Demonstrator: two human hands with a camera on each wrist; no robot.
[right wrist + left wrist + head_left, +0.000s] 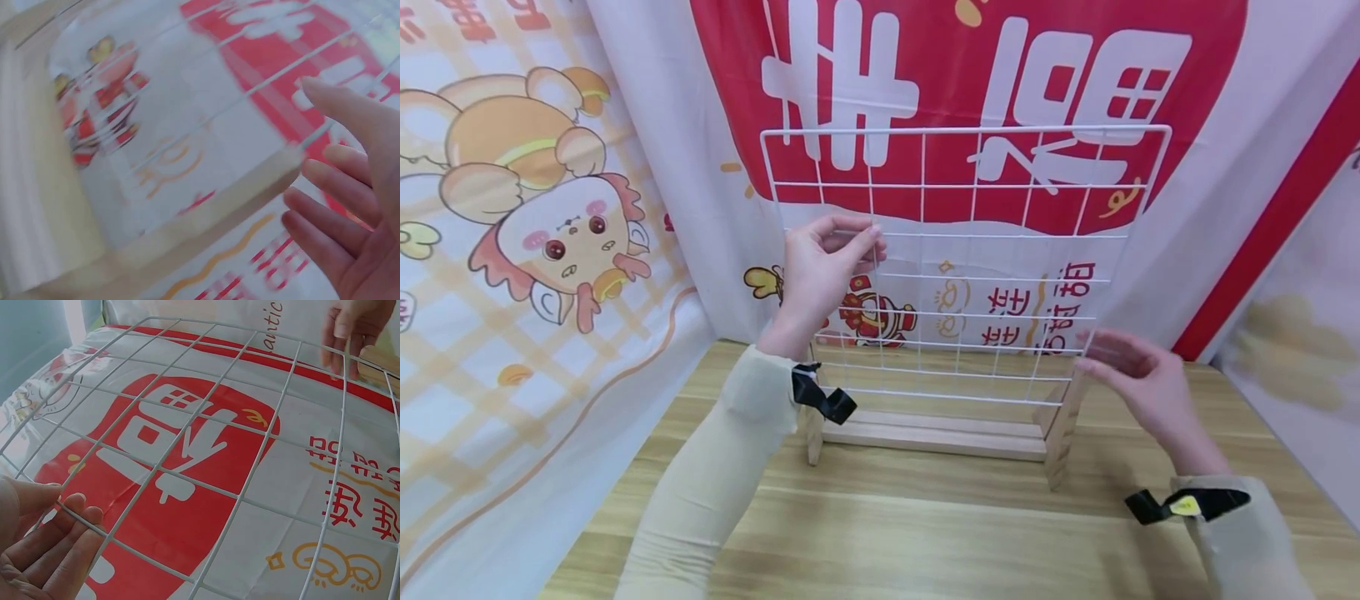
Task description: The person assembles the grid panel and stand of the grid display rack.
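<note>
A white wire grid panel (922,185) stands upright in a pale wooden stand (932,440), its lower part between two wooden side posts. My left hand (823,267) pinches a wire on the left part of the panel between thumb and fingers, which shows closely in the left wrist view (44,544). Beside the panel's lower right edge, near the top of the right wooden post (1062,433), is my right hand (1138,379). Its fingers are spread and hold nothing in the right wrist view, close to the post's end (281,169).
The stand rests on a wood-grain tabletop (917,542). Behind the panel hangs a white cloth with a large red printed patch (955,92). A cartoon-printed cloth (512,167) covers the left side, and another pale cloth (1292,333) hangs at the right.
</note>
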